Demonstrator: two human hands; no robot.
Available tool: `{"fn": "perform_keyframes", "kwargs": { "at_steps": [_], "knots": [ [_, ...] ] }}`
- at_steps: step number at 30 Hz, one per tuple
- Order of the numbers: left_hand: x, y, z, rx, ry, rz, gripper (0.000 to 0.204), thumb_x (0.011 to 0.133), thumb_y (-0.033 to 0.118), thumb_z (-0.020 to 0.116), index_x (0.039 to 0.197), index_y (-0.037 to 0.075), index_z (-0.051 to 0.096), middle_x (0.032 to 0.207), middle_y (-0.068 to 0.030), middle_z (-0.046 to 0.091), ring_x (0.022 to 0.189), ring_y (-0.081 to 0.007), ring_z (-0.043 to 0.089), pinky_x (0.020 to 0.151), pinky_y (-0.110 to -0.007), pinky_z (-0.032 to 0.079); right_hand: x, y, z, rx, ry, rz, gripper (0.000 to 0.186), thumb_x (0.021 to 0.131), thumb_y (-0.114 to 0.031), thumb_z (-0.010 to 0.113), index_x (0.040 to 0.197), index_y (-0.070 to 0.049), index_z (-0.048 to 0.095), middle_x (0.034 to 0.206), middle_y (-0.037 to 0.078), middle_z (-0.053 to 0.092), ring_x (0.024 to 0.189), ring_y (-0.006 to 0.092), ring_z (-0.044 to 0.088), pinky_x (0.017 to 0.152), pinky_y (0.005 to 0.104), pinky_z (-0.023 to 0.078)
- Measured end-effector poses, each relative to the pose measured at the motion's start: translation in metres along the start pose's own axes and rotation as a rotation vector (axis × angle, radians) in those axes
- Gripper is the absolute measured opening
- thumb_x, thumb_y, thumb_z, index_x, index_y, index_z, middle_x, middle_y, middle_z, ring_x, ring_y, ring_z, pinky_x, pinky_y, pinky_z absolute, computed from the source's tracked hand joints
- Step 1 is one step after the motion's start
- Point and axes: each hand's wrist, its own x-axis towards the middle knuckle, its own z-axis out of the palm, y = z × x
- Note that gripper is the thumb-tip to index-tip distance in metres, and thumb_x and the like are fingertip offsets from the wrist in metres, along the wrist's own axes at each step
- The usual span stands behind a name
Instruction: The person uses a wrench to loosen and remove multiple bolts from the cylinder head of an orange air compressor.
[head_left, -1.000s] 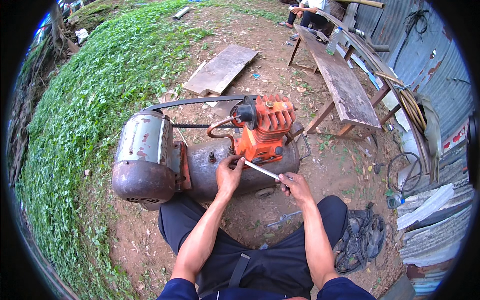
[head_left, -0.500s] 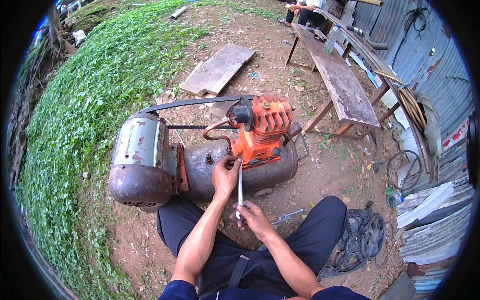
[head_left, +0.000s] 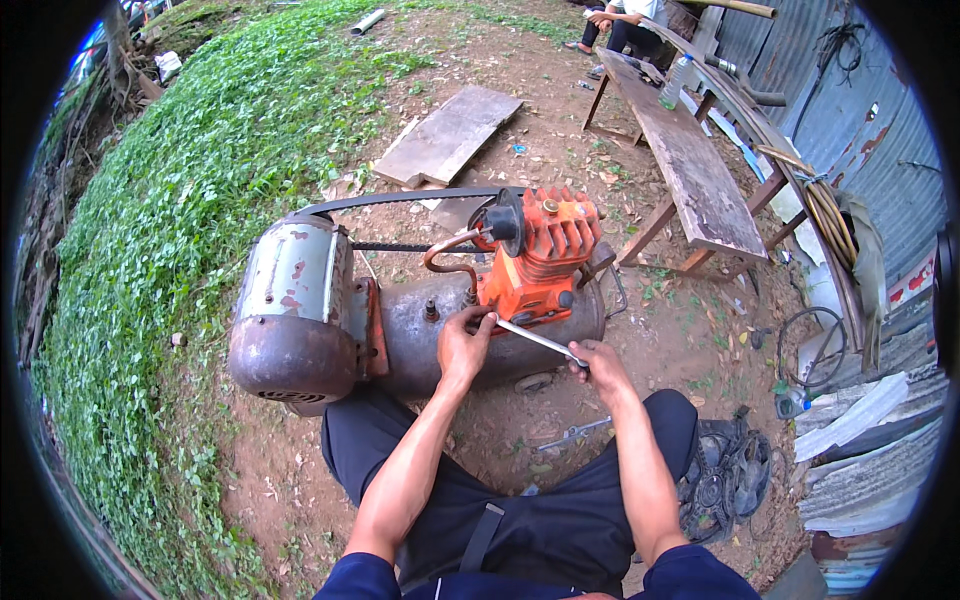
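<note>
An orange compressor pump head (head_left: 538,278) with cooling fins sits on a rusty cylindrical tank (head_left: 405,318) in front of me. A grey and brown electric motor (head_left: 290,300) stands at the tank's left, joined to the pump by a black belt (head_left: 410,197). My left hand (head_left: 464,345) pinches the near end of a silver wrench (head_left: 535,337) at the pump's base, by the bent copper pipe (head_left: 434,250). My right hand (head_left: 602,368) grips the wrench's other end, out to the right. What the wrench's head sits on is hidden by my left fingers.
A long metal tool (head_left: 575,433) lies on the dirt between my legs. Black parts (head_left: 725,470) are heaped beside my right knee. A wooden bench (head_left: 700,185) with a plastic bottle (head_left: 676,80) stands at the right. Flat boards (head_left: 450,137) lie beyond the tank; a person (head_left: 628,22) sits far back.
My right hand has swung the wrench's outer end to the right and away from me, from pointing toward me to slanting rightward. My left hand stays at the pump's base.
</note>
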Motion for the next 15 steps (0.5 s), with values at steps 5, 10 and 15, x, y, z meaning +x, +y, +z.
{"fn": "perform_keyframes", "kwargs": {
  "at_steps": [5, 10, 15],
  "knots": [
    [0.002, -0.006, -0.001, -0.089, -0.039, -0.03, 0.027, 0.086, 0.026, 0.07, 0.102, 0.004, 0.072, 0.086, -0.0115, 0.07, 0.074, -0.0196, 0.066, 0.069, -0.034, 0.051, -0.02, -0.01, 0.013, -0.016, 0.009, -0.118, 0.028, 0.096, -0.032, 0.059, 0.081, -0.009, 0.057, 0.064, -0.001, 0.056, 0.053, 0.007, 0.048, 0.048, 0.0227, 0.038],
    [-0.001, 0.007, -0.001, -0.214, -0.032, -0.059, 0.026, 0.086, 0.024, 0.07, 0.101, 0.002, 0.072, 0.085, -0.011, 0.069, 0.072, -0.0166, 0.065, 0.066, -0.033, 0.051, -0.055, -0.001, 0.041, 0.198, 0.063, -0.071, 0.023, 0.098, -0.027, 0.057, 0.086, -0.008, 0.055, 0.069, 0.002, 0.058, 0.057, 0.0085, 0.052, 0.05, 0.0236, 0.042],
    [0.001, -0.007, 0.006, -0.071, 0.062, 0.045, 0.026, 0.085, 0.026, 0.071, 0.097, 0.004, 0.072, 0.081, -0.0109, 0.067, 0.067, -0.018, 0.064, 0.064, -0.033, 0.05, -0.076, 0.03, 0.084, 0.274, -0.069, -0.002, 0.018, 0.097, -0.021, 0.057, 0.103, -0.004, 0.057, 0.078, 0.006, 0.064, 0.06, 0.0095, 0.054, 0.052, 0.0233, 0.045]
  ]
}}
